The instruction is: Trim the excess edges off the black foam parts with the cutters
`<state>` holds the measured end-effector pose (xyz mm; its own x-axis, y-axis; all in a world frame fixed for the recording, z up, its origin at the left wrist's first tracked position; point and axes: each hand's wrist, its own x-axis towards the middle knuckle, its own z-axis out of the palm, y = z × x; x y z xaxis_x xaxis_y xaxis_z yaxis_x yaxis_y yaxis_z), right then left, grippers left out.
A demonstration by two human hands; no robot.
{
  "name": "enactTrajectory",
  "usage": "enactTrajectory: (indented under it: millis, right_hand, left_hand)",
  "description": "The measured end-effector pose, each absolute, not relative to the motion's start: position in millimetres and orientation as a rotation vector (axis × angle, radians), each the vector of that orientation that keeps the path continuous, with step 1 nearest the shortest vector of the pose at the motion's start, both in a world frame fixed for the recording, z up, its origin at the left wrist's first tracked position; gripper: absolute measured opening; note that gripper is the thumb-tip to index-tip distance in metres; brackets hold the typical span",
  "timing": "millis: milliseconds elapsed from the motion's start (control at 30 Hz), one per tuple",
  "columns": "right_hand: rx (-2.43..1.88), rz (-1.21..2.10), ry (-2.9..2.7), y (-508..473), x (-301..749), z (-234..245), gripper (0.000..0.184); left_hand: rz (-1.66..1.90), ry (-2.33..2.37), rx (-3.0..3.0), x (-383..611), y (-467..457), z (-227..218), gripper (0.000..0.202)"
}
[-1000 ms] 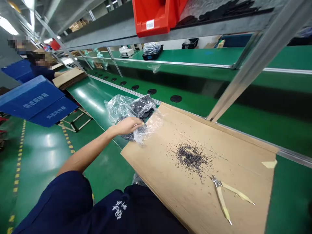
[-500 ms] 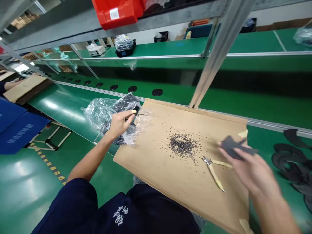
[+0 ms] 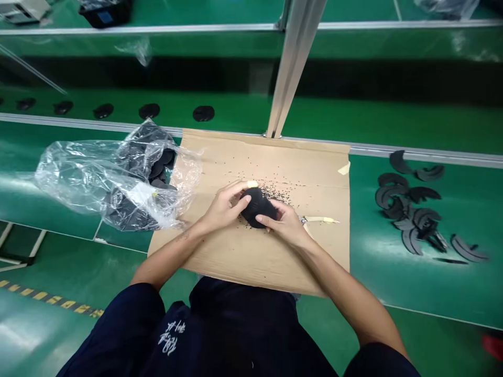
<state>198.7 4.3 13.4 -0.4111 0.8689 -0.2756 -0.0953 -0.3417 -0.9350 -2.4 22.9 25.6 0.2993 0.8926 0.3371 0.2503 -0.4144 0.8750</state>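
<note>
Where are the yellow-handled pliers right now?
In the head view, the pliers lie on the cardboard, just right of the person's right hand, which grips a black piece.

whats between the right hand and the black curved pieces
Head view: from the right hand, yellow-handled pliers on the cardboard sheet, then green mat, up to the black curved pieces.

The left hand [image 3: 223, 207] and right hand [image 3: 283, 222] conceal much of the black piece [image 3: 255, 209]; the head of the yellow-handled snips [image 3: 320, 219] is covered; the scattered black specks [image 3: 277, 192] are too small to identify.
</note>
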Motion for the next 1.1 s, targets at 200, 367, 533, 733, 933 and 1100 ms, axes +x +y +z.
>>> enactTrajectory:
  millis: [200, 367, 533, 733, 933, 1100]
  right_hand:
    - [-1.152, 1.773, -1.221, 5.6, 200.8, 7.6, 0.05]
    - [-1.175, 1.732, -1.247, 2.2, 197.9, 5.7, 0.05]
    - [-1.217, 1.631, -1.269, -1.0, 196.8, 5.2, 0.049]
    - [-1.229, 1.255, -1.436, -8.0, 196.9, 7.9, 0.032]
    - [-1.094, 1.026, -1.66, -14.6, 196.6, 6.4, 0.018]
    - [-0.941, 0.876, -1.745, -12.0, 197.8, 4.8, 0.007]
  left_hand:
    - [1.105, 1.031, 2.126, 0.2, 21.4, 12.1, 0.027]
    - [1.098, 1.045, 2.253, 1.7, 19.6, 3.3, 0.028]
    - [1.117, 1.075, 2.246, 5.4, 12.9, 4.7, 0.029]
    - [1.153, 1.126, 1.802, 8.5, 12.2, 9.9, 0.035]
    - [1.285, 0.909, 1.744, 8.5, 9.2, 13.4, 0.027]
    - [1.263, 0.799, 1.865, 8.1, 7.0, 18.2, 0.034]
